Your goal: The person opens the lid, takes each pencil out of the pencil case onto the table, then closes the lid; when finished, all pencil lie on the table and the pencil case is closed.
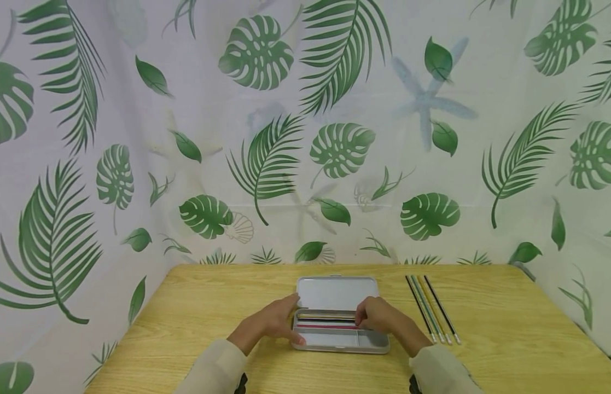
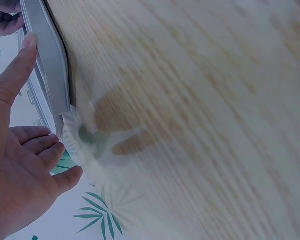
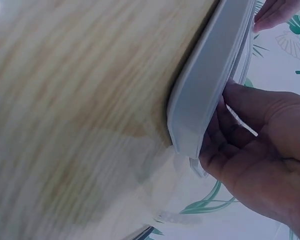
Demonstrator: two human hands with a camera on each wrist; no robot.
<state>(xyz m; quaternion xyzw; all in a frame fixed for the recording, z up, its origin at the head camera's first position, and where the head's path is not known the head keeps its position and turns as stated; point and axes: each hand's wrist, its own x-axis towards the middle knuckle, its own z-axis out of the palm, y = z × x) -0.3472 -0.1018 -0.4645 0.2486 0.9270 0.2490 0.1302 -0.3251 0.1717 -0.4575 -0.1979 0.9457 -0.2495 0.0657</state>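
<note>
A pale grey pencil case [image 1: 330, 348] lies on the table with its lid [image 1: 337, 291] folded back. Several pencils [image 1: 325, 318] in yellow, dark and pink lie in its back compartment. My left hand [image 1: 275, 319] spans the case's left end, its thumb at the front rim and its other fingers loosely extended. At the right end, my right hand [image 1: 379, 316] dips into the back compartment with curled fingers. In the right wrist view, a thin pencil [image 3: 242, 122] with a whitish end pokes out between thumb and fingers; the rest of it is hidden.
To the right of the case, several more pencils [image 1: 433, 309] lie side by side on the wooden table [image 1: 211, 306], eraser ends toward me. A leaf-patterned cloth [image 1: 285, 164] hangs behind the table and along both sides.
</note>
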